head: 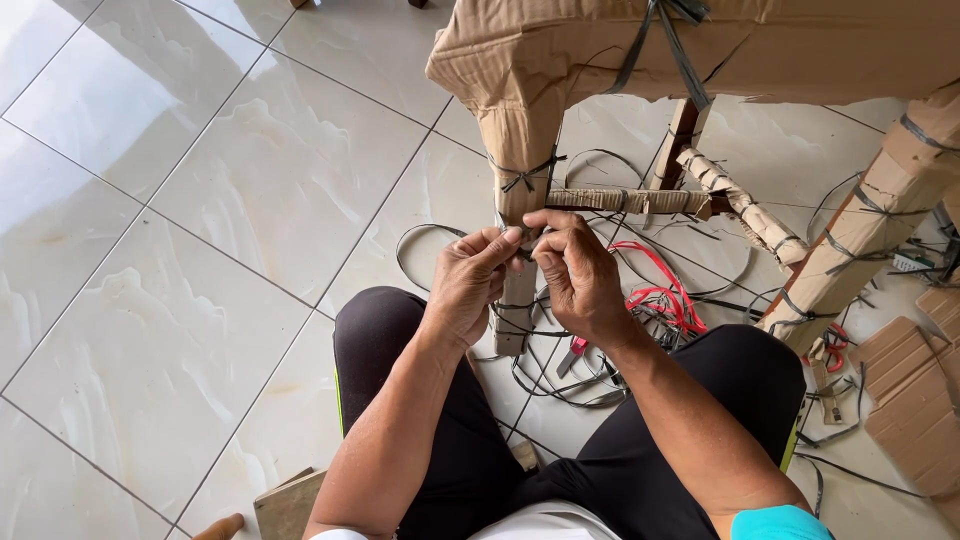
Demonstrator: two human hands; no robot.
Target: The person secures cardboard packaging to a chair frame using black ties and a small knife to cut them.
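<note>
A chair wrapped in brown cardboard (760,40) stands in front of me, its near leg (520,150) bound with grey plastic strapping (528,172). My left hand (468,280) and my right hand (575,270) meet at that leg, fingers pinched together on a grey strap end between them. A cardboard-wrapped crossbar (625,201) runs right from the leg just above my hands. Both my knees in black trousers flank the leg.
Loose grey straps (560,375) and red straps (665,295) lie tangled on the tiled floor (200,250) under the chair. Red-handled pliers (572,352) lie between my knees. Cardboard scraps (915,390) sit at right, another wrapped leg (860,235) beside them.
</note>
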